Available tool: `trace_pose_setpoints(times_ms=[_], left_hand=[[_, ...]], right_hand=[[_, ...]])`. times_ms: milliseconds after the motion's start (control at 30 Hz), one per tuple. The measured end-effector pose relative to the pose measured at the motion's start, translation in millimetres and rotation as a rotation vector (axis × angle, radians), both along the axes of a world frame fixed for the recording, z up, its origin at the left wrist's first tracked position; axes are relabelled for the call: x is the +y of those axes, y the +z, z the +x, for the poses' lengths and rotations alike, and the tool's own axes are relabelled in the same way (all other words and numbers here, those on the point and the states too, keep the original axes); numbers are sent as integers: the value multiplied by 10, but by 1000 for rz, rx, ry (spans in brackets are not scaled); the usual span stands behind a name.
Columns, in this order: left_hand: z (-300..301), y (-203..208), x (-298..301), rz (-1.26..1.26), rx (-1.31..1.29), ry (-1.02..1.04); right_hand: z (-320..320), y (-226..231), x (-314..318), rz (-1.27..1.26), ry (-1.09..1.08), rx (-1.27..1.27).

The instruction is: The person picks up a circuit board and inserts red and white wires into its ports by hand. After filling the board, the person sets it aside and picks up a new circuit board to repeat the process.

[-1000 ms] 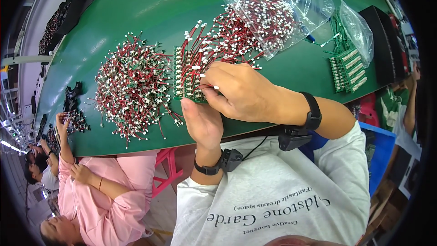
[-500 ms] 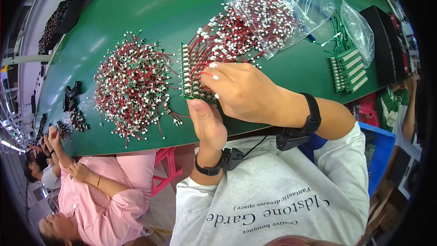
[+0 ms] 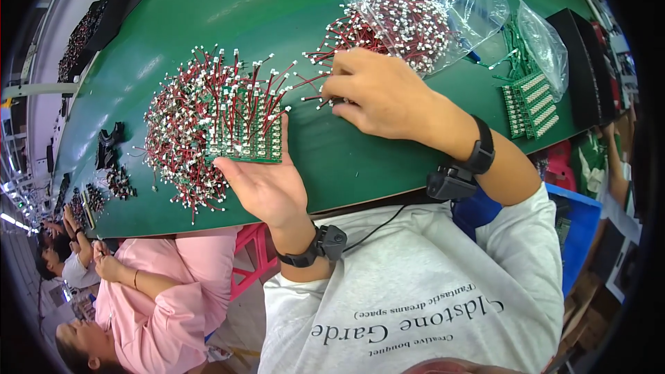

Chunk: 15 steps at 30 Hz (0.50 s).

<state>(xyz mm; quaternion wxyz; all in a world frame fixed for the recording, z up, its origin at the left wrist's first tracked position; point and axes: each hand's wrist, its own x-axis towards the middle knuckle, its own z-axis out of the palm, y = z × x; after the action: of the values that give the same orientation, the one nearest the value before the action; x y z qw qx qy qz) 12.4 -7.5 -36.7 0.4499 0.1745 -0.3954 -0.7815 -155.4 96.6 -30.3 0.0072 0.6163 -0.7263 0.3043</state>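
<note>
My left hand [image 3: 270,194] supports a green circuit-board panel [image 3: 267,154] from its near edge, thumb on the front edge and fingers underneath. Rows of white sockets cover the panel, and many red wires with white plugs stand up from it. To the right, my right hand [image 3: 381,93] has its fingers closed around a few red wires [image 3: 318,100] with white plugs. It is at the near edge of a heap of loose red wires [image 3: 357,31], apart from the panel. The fingertips are partly hidden.
A large pile of wired boards [image 3: 183,121] lies left of the panel and partly behind it. A clear plastic bag [image 3: 478,7] covers part of the wire heap. Bare green panels [image 3: 533,107] and a black box [image 3: 585,62] stand at right. A co-worker in pink [image 3: 159,263] sits at left.
My left hand has moved left with the panel and laid it flatter, over the pile's edge. My right hand has left the panel and moved up and right to the wire heap.
</note>
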Motion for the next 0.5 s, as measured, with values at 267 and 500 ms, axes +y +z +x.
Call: trace_pose_setpoints(times_ms=[267,500], left_hand=[[-18,14,31,45,51,2],[19,-5,0,26,27,-7]], right_hand=[[51,-107,-81,-29,14,83],[-28,-32,-83,-99,46,-41]])
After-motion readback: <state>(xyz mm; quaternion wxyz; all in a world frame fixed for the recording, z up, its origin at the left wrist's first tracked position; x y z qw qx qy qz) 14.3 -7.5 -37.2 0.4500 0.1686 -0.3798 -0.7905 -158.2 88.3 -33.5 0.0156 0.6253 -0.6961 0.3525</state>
